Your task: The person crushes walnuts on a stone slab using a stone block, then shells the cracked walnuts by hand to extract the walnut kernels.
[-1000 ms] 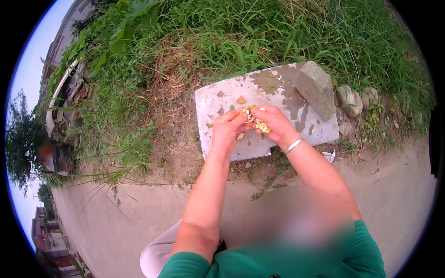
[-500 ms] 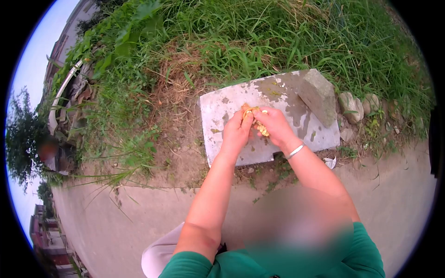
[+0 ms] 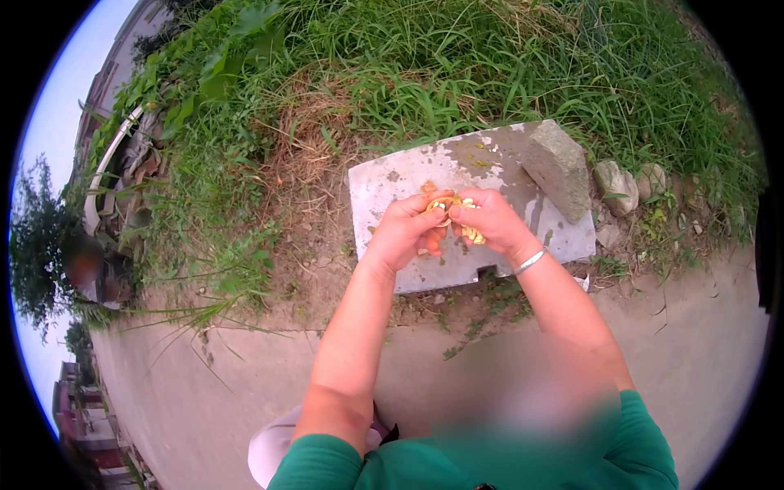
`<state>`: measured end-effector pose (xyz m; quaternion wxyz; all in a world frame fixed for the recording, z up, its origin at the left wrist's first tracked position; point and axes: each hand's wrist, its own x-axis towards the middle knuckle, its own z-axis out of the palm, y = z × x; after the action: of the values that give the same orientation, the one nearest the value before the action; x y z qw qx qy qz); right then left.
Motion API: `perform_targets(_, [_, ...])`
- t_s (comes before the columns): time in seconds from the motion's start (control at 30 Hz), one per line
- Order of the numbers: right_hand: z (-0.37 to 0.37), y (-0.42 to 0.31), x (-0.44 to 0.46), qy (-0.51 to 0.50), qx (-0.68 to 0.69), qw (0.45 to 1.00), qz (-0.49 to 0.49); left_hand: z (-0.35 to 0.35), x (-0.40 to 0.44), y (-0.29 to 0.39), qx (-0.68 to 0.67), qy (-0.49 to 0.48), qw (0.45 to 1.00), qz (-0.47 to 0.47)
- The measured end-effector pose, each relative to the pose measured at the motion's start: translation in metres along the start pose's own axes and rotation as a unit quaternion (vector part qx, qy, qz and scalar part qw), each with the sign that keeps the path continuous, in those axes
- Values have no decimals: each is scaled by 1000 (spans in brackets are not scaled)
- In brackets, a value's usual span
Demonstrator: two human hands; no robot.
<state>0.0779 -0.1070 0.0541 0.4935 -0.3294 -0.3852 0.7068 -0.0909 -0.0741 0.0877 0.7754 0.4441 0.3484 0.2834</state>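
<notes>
No text, label, brand, number or sign before you can be read.

I count one flat pale-grey slab (image 3: 380, 200), one angular grey block (image 3: 559, 173), two rounded pale stones (image 3: 616, 188) right, my one silver band bracelet (image 3: 531, 261).
</notes>
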Motion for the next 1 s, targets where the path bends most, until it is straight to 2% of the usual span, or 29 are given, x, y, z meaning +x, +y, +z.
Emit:
perform_targets(0.07, [-1,1,0,-2,3,1000,0,-1,0,1,-19,-24,999,-15])
perform_targets(1.0, [-10,24,3,17,47,998,24,-15,10,-10,-45,-62,996,-41])
